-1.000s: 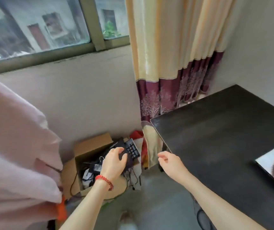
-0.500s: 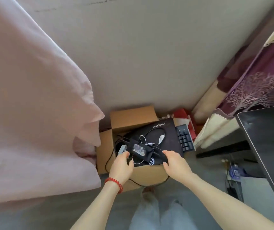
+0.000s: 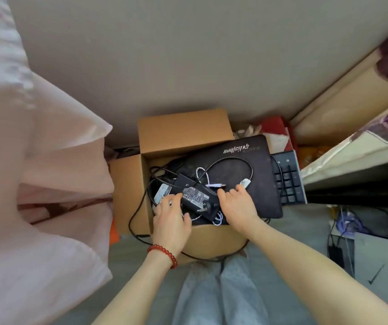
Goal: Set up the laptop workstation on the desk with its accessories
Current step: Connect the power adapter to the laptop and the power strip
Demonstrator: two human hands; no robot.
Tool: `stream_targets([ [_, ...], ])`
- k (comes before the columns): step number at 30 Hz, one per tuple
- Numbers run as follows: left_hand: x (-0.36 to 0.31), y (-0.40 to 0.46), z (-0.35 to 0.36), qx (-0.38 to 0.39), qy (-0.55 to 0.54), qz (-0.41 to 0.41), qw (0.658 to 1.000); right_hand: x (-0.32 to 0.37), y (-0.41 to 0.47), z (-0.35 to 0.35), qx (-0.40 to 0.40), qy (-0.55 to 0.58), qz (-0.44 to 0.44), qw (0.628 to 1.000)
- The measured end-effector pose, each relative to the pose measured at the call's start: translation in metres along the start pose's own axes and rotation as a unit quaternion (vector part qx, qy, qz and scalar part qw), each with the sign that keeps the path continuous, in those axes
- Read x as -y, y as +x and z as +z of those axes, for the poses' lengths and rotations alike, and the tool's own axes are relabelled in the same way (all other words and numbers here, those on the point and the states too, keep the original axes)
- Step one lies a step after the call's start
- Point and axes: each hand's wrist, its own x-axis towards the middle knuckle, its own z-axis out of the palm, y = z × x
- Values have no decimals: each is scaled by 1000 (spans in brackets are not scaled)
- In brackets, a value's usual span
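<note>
An open cardboard box point(image 3: 183, 130) stands on the floor against the wall. On top of it lies a black mat with a pale logo point(image 3: 254, 165). A black power adapter point(image 3: 196, 198) with its black cable rests on the mat, beside a white USB cable point(image 3: 214, 185). A black keyboard point(image 3: 289, 181) sticks out under the mat's right side. My left hand point(image 3: 172, 216), with a red bead bracelet, has its fingers and thumb around the adapter's left end. My right hand point(image 3: 237, 207) lies with spread fingers on the mat, touching the adapter's right end.
Pink fabric point(image 3: 35, 172) hangs along the left. A cream and purple curtain point(image 3: 364, 127) and the dark desk edge point(image 3: 352, 191) are at the right. Cables and a small black box point(image 3: 335, 253) lie on the floor under the desk. Red items point(image 3: 274, 127) sit behind the box.
The view has tilted down from the window and desk to the box on the floor. Both hands have dropped into the box and closed in on the power adapter from either side.
</note>
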Motion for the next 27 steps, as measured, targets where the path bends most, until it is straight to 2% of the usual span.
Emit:
stream_targets([
  [4,-4,-1,-10,9,16,21,1000,0,-10,-23,72,69,1,995],
  [10,-23,-26,-48,60,30,83,994,3,-29,-99,-28,313,24,949],
  [15,-54,-49,-94,9,-78,136,988,-14,-70,-180,-15,440,44,897],
  [18,-83,-65,-117,22,-86,191,978,-31,-110,-227,-36,489,66,869],
  [22,-140,-86,-136,50,-32,306,950,-58,-171,-278,-76,545,100,829],
  [25,-191,-108,-145,86,18,405,910,-81,-222,-305,-140,570,130,799],
  [27,-220,-122,-147,78,38,455,886,-94,-256,-318,-184,587,156,773],
])
